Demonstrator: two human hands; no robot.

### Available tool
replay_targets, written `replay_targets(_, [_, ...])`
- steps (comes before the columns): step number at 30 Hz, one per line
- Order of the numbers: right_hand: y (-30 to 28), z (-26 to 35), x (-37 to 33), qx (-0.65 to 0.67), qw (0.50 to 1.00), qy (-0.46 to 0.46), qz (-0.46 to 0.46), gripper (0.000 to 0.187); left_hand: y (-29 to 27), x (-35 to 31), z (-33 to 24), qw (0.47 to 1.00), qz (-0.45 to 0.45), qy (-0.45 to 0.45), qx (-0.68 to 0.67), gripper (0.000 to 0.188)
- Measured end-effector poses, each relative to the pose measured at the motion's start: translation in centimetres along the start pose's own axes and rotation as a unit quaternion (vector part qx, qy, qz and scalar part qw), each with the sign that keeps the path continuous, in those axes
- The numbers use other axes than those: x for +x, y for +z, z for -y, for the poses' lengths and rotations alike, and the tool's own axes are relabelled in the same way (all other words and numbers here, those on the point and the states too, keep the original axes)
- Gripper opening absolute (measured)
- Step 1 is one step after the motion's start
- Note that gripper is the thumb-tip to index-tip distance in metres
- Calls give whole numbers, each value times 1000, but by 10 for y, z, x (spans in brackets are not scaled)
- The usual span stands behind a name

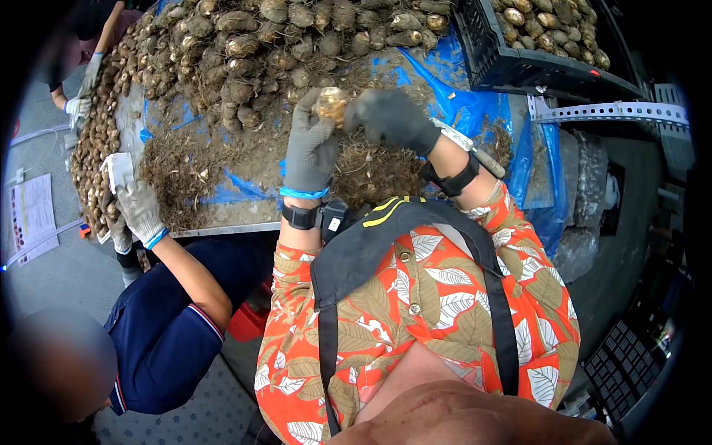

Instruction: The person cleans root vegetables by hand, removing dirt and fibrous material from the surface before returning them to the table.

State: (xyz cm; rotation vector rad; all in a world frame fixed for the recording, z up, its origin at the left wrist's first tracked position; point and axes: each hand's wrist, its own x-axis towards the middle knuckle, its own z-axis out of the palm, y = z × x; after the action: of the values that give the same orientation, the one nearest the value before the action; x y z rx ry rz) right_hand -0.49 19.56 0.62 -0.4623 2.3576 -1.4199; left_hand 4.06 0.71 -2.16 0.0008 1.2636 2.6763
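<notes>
Left hand (310, 152) curls its fingers round a tuber (331, 104), apparently steadying it beside the half-curled, blurred right hand (397, 119), whose grip I can't tell; the pile (274, 48) sits just beyond both, likely for easy reach.

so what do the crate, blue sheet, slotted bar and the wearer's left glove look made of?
Crate: black plastic, probably moulded; ribbed wall, dull sheen.
Blue sheet: likely thin plastic film, glossy; sharp creases, bright highlights.
Slotted bar: probably metal, pale coated finish; regular row of holes, though rigid plastic can't be ruled out.
Left glove: gray, matte, apparently knit fabric; fine-grained surface, coating unclear.
</notes>
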Motion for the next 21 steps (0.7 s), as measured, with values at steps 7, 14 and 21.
replay_targets(7, [-18, -21, 6, 82, 973, -138, -168, 39, -2, -1, -2, 983, 52, -78, -158, 72])
replay_targets(14, [13, -22, 7, 168, 960, -49, -217, 22, 5, -4, 2, 990, 80, -79, -86, 64])
replay_targets(21, [-35, -41, -1, 31, 989, -86, -117, 34, -1, -5, 3, 975, 74, -111, -176, 57])
